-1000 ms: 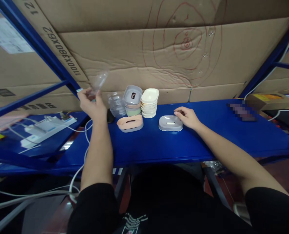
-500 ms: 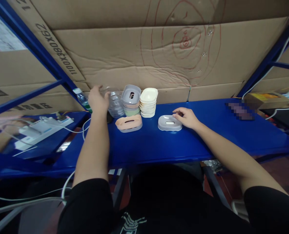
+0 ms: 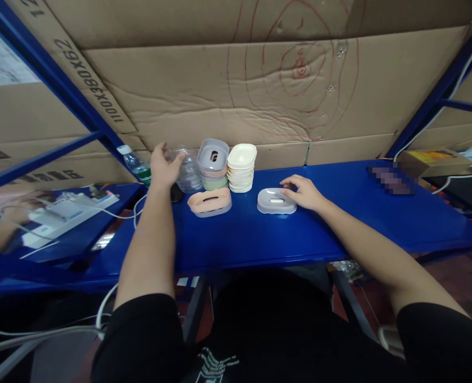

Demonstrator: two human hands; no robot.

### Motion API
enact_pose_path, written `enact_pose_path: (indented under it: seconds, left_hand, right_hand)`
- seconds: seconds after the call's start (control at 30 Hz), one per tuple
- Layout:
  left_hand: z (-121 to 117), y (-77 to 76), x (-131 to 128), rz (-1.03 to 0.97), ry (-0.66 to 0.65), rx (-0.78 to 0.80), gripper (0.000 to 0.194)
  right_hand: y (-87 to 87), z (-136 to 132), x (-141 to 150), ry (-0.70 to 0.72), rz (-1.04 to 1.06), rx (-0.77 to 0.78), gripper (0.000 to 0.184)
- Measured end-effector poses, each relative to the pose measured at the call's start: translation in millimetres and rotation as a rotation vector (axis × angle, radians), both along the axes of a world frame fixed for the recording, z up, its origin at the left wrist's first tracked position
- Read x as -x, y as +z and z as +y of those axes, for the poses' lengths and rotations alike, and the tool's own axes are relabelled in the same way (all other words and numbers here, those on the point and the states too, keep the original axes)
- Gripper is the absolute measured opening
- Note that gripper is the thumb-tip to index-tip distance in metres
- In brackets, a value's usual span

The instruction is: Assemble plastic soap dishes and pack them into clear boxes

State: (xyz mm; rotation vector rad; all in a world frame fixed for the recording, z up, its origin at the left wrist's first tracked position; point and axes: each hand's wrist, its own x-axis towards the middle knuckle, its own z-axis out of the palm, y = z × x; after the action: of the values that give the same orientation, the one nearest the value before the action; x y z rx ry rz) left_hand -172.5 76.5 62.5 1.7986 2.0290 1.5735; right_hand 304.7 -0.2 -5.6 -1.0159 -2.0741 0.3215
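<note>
My left hand is at the stack of clear plastic trays, fingers apart; its thumb side overlaps the trays, and I cannot tell whether it touches them. Nothing shows in its grasp. On the blue table, a grey soap dish with a slot in its top lies in front of me. My right hand has its thumb and bent fingers on the dish's far right corner. Left of it, a peach slotted tray sits over a grey piece. Behind stand stacked grey, peach and green dishes and a pile of cream dishes.
A water bottle leans by the left post. A dark phone-like object, blurred out, lies at the right. A power strip with cables and another person's arm are at the left. Cardboard walls off the back.
My left hand has moved a little to the right, closer to the clear trays. My right hand has stayed at the grey soap dish.
</note>
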Motion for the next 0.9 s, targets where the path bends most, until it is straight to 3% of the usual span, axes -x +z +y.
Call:
enact_pose_path:
  seconds: [0.13,0.23,0.33,0.4,0.47,0.57,0.63,0.67,0.77,0.9]
  left_hand:
    - [-4,-0.7,2,-0.026,0.042,-0.042,0.069]
    - [-18,3.6,-5,-0.022,0.095,-0.17,0.066]
    - [-43,7.7,-30,0.042,0.104,-0.34,0.061]
    - [-65,6.0,-56,0.121,0.077,-0.372,0.049]
    - [-85,-1.8,-88,0.237,-0.031,-0.33,0.041]
    - [-108,-23.6,-136,0.447,-0.402,-0.209,0.037]
    - [-115,-40.6,-162,0.572,-0.654,-0.106,0.05]
    - [-117,-48.4,-172,0.6,-0.717,-0.065,0.057]
    - [-120,-65.6,-190,0.561,-0.759,0.04,0.081]
    - [-121,-73.3,-192,0.409,-0.786,0.175,0.099]
  right_hand:
    - [-2.3,2,-5,0.083,-0.159,0.05,0.067]
    - [-4.9,3,-9,0.169,-0.27,0.098,0.09]
    - [-6.8,4,-13,0.224,-0.313,0.114,0.102]
    - [-7.4,4,-14,0.235,-0.317,0.111,0.103]
    - [-7.4,4,-15,0.238,-0.304,0.107,0.099]
    - [-6.3,4,-14,0.246,-0.27,0.095,0.095]
    - [-4.7,2,-13,0.251,-0.242,0.09,0.095]
    - [-3.8,2,-12,0.251,-0.227,0.093,0.095]
    - [-0.7,-1,-10,0.246,-0.188,0.122,0.094]
    - [1.2,-4,-6,0.264,-0.129,0.14,0.092]
